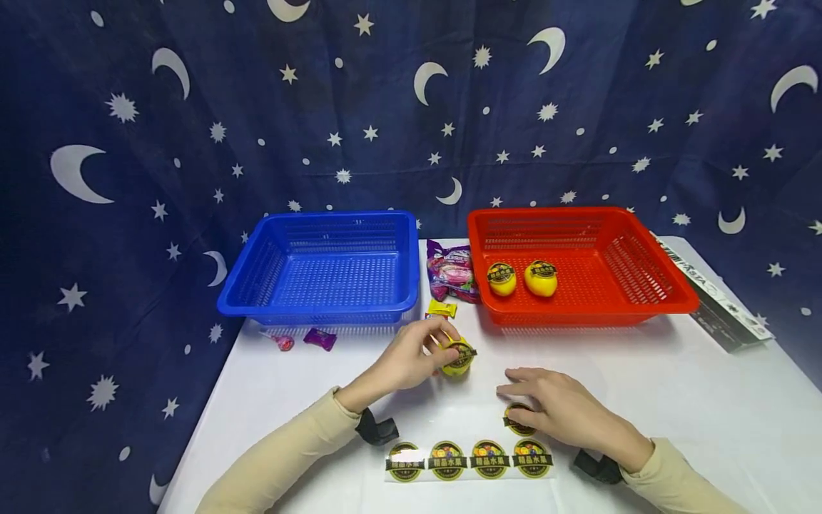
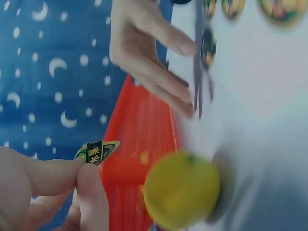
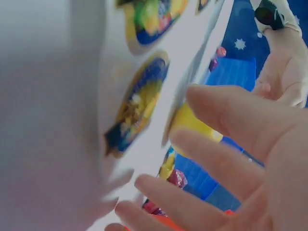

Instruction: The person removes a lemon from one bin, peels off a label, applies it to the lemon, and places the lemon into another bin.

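Note:
My left hand pinches a round black-and-gold sticker between thumb and finger. In the head view the sticker overlaps a yellow lemon on the white table; the left wrist view shows the sticker apart from the lemon. My right hand hovers low over the table to the right, fingers spread and holding nothing. Partly under its thumb in the head view lies a single sticker. In front of both hands is a clear strip with several fruit-print stickers.
A blue basket stands at the back left. The red basket at the back right holds two stickered lemons. Between them lie a purple candy bag and a yellow wrapper. A lollipop, purple candy and black box lie nearby.

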A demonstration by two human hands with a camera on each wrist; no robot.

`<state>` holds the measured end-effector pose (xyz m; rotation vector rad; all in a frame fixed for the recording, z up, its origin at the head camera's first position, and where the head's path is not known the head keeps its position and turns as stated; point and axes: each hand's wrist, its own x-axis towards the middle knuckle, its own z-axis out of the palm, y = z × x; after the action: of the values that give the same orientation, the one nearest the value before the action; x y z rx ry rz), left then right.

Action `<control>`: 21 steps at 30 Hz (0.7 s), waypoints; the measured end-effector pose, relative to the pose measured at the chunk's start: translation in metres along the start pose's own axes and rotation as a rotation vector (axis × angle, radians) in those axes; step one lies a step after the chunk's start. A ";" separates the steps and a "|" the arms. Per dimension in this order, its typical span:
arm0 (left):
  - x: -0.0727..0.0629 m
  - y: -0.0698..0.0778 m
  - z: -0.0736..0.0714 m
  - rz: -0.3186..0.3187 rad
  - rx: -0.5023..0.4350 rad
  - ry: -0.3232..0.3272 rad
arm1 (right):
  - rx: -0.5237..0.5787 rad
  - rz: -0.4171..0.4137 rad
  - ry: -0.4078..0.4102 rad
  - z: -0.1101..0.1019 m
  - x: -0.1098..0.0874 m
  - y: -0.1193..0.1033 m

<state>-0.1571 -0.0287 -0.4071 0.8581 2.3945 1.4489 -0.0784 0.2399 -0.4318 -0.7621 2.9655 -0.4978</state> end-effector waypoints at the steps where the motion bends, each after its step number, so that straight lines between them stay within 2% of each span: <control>1: 0.003 -0.003 -0.003 -0.017 -0.031 0.015 | 0.004 0.011 0.027 0.000 0.004 0.001; 3: 0.009 -0.009 -0.007 -0.045 -0.064 0.028 | 0.013 0.029 0.092 0.001 0.015 0.002; 6: 0.014 -0.018 -0.005 -0.091 -0.073 0.024 | 0.049 0.032 0.172 0.007 0.036 0.001; 10: 0.019 -0.026 0.003 -0.108 -0.014 0.049 | 0.108 0.033 0.180 0.014 0.061 0.000; 12: 0.021 -0.028 0.005 -0.083 0.056 0.075 | 0.112 0.030 0.176 0.015 0.069 0.000; 17: 0.021 -0.028 0.006 -0.006 0.242 0.133 | 0.087 -0.036 0.174 0.015 0.081 -0.001; 21: 0.018 -0.028 0.006 0.045 0.342 0.182 | 0.105 -0.062 0.155 0.013 0.084 -0.001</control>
<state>-0.1788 -0.0234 -0.4322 0.8902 2.8315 1.1954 -0.1502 0.1952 -0.4408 -0.8438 3.0328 -0.7434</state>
